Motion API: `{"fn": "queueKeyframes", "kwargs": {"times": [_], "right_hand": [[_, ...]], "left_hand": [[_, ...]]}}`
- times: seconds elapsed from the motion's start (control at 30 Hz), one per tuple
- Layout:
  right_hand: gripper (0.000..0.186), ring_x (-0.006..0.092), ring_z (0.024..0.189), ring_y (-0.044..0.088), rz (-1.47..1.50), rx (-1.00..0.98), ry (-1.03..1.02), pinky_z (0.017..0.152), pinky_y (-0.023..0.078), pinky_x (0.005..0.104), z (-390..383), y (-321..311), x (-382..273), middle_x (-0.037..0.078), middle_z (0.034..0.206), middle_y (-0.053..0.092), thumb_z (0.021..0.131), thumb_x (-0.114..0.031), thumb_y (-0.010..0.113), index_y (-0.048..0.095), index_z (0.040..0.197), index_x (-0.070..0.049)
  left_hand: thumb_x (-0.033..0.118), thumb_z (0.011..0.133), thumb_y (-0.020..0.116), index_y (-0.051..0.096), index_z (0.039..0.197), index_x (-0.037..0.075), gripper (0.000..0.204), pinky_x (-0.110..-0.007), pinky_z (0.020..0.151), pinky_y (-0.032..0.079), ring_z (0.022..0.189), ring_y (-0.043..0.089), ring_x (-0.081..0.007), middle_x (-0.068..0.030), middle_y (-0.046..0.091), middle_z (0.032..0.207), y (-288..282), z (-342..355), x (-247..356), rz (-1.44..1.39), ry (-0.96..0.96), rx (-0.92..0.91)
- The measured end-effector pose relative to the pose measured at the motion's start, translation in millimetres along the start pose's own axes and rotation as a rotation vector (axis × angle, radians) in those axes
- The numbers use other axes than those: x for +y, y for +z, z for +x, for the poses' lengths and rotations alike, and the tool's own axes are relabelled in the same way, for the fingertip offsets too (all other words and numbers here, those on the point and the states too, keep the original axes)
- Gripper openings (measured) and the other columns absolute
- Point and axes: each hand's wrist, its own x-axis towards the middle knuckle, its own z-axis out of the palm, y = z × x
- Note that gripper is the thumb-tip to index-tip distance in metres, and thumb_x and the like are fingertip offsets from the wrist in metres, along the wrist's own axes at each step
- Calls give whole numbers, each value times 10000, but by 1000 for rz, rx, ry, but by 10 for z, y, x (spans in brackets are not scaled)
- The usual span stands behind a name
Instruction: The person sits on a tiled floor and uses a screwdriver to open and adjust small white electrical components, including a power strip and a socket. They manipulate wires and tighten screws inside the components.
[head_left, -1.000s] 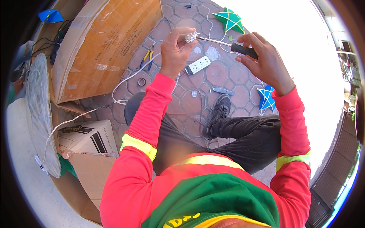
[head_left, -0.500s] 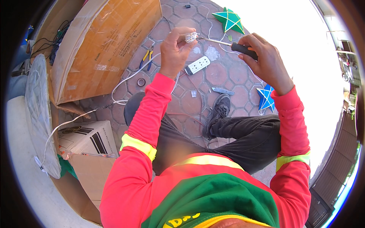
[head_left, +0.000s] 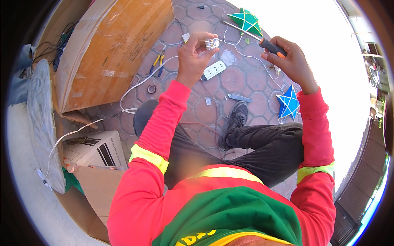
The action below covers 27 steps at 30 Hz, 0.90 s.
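Between the thumb and fingers of my left hand is a small white electrical fitting with brass-coloured metal parts showing. My right hand is closed around a screwdriver with a black and orange handle. Its long metal shaft points up and left, its tip apart from the fitting. Below the fitting, a white extension socket lies on the paving. A white cable runs from the left toward my left wrist; where it ends is hidden.
Yellow-and-blue pliers, a tape roll and a grey blade-like tool lie on the paving. Farther off are a green star lantern and a blue one with cords. Cardboard boxes stand at left.
The screwdriver has swung away from the fitting, its tip now pointing up and left. My left hand has shifted slightly right and turned the fitting, so its brass-coloured parts show.
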Motion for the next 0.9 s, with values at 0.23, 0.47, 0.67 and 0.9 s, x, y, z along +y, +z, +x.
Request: {"fn": "queueKeyframes", "kwargs": {"times": [0.23, 0.47, 0.67, 0.9], "right_hand": [[229, 109, 841, 632, 624, 25, 191, 730, 545, 273, 87, 505, 84, 38, 947, 695, 904, -212, 727, 643, 1047, -55], [251, 110, 738, 648, 325, 13, 148, 696, 562, 268, 115, 595, 15, 25, 851, 667, 882, -168, 749, 616, 1040, -25], [225, 111, 738, 686, 715, -45, 397, 668, 583, 241, 104, 576, 0, 35, 799, 646, 867, -158, 763, 590, 933, -31], [221, 109, 717, 691, 700, -83, 451, 664, 586, 233, 106, 553, -11, 40, 803, 653, 867, -160, 766, 579, 900, -45]], "left_hand": [[-71, 828, 740, 594, 1123, 36, 346, -286, 922, 540, 1031, 646, -146, -81, 623, 1141, 292, -152, 110, -1, 1, -154], [-41, 805, 769, 624, 1111, 62, 354, -266, 873, 541, 974, 630, -113, -48, 627, 1126, 339, -184, 203, 127, 59, -190], [-38, 794, 761, 623, 1103, 71, 355, -279, 816, 563, 942, 649, -150, -65, 636, 1112, 352, -212, 184, 192, 134, -165], [-61, 799, 768, 610, 1115, 55, 372, -270, 863, 551, 981, 632, -114, -55, 628, 1135, 355, -244, 158, 136, 51, -181]]}}
